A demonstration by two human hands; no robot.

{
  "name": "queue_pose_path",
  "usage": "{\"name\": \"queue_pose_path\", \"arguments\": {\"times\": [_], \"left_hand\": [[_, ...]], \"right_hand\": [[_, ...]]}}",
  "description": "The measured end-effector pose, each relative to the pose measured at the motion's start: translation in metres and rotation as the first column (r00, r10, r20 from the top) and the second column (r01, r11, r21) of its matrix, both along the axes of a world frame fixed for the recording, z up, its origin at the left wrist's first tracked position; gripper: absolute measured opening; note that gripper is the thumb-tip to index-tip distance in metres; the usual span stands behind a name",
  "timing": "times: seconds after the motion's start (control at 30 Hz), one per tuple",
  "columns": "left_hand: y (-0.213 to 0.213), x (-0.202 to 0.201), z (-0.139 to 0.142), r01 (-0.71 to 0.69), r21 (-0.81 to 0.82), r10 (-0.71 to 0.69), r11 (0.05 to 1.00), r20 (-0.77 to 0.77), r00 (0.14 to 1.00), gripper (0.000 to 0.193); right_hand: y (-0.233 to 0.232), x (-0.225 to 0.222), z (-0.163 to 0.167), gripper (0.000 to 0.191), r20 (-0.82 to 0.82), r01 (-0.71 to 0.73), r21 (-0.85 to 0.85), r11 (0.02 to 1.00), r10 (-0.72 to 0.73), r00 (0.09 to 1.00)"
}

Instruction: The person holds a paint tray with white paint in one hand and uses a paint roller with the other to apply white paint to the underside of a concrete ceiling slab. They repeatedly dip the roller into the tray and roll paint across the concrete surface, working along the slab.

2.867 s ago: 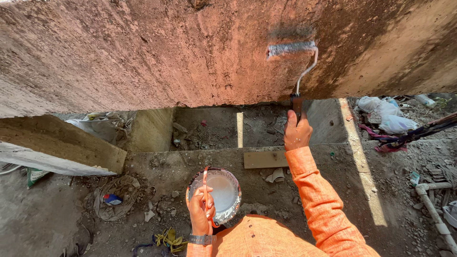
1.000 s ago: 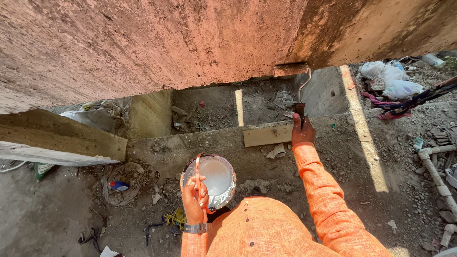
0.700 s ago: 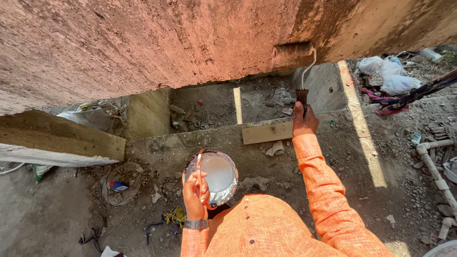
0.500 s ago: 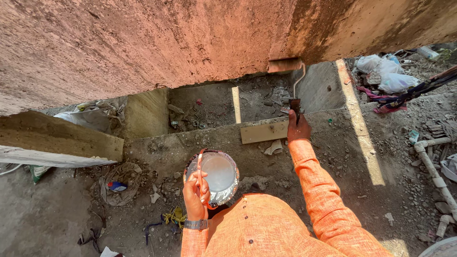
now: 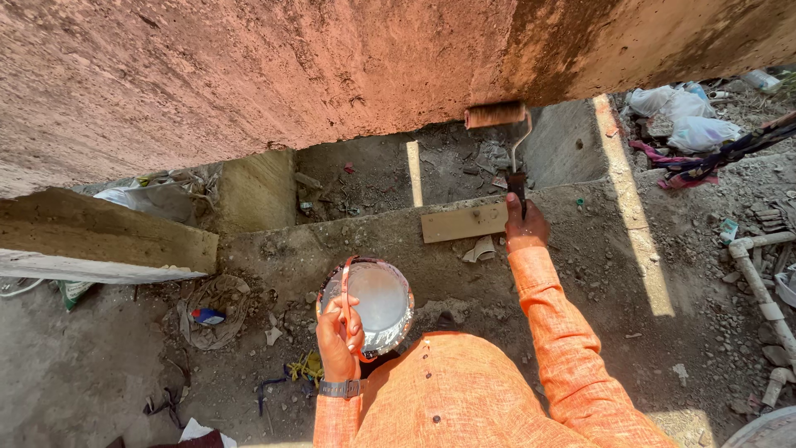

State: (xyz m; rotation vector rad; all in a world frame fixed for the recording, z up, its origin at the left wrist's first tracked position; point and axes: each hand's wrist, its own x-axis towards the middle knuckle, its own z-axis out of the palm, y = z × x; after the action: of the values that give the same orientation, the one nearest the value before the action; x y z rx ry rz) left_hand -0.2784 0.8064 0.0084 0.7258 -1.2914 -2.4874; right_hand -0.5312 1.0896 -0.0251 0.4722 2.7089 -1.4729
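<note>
A: Right hand (image 5: 526, 226) raised, fingers closed around dark handle of paint roller (image 5: 496, 114). Roller sleeve pressed flat against lower edge of rough reddish wall (image 5: 249, 75), near darker stained patch. Bent metal shaft running from sleeve down to grip.

B: Noted. Left hand (image 5: 337, 336)?

A: Held low, close to body. Fingers curled shut over thin orange bail of paint bucket (image 5: 369, 304). Bucket hanging level, round, metallic rim, pale whitish liquid inside. Wristwatch (image 5: 341, 388) on that wrist.

B: Position of bucket relative to roller?

A: Well apart. Bucket down by orange-clad torso, roller up at wall. Orange sleeve (image 5: 564, 332) stretched between.

B: Ground below?

A: Dirt and rubble. Short wooden plank (image 5: 464, 222) lying on concrete ledge (image 5: 332, 241) just beside right hand as seen from above; touching or not, cannot tell. Sunken pit beyond ledge, scattered litter inside. Concrete beam (image 5: 99, 236) off to left, resting at angle.

B: Right side?

A: Pale plastic bags (image 5: 684, 116) heaped at top right, dark red cloth next to them. Grey pipe (image 5: 759, 282) along right edge, jointed. Strip of sunlight across ground between ledge and pipe.

B: Left side litter?

A: Small blue-and-red can (image 5: 207, 316) on crumpled sacking, yellow scrap near feet.
</note>
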Motion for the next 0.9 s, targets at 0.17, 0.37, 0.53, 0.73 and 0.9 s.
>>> {"name": "queue_pose_path", "arguments": {"times": [0.17,0.37,0.53,0.73,0.9], "left_hand": [[0.002,-0.009,0.000,0.018,-0.017,-0.018,1.000,0.002,1.000,0.034],[0.003,-0.013,0.004,0.013,-0.023,-0.014,1.000,-0.018,1.000,0.035],[0.004,-0.017,0.005,0.030,-0.013,-0.031,0.999,-0.017,0.999,0.034],[0.008,-0.020,0.002,0.064,-0.005,-0.064,0.998,-0.022,0.998,0.035],[0.003,-0.016,0.003,0.056,-0.028,-0.057,0.998,-0.020,0.998,0.035]], "right_hand": [[-0.001,-0.013,-0.007,0.076,-0.196,-0.013,0.060,0.998,0.024,0.980],[-0.007,-0.006,-0.031,0.077,-0.123,-0.027,0.187,0.982,0.050,0.991],[-0.003,0.000,-0.019,0.077,-0.108,-0.019,-0.005,1.000,0.019,0.994],[-0.003,-0.007,-0.026,0.074,-0.151,-0.070,0.247,0.966,0.110,0.982],[0.000,-0.001,-0.018,0.072,0.177,-0.007,-0.179,0.984,0.039,0.983]]}}
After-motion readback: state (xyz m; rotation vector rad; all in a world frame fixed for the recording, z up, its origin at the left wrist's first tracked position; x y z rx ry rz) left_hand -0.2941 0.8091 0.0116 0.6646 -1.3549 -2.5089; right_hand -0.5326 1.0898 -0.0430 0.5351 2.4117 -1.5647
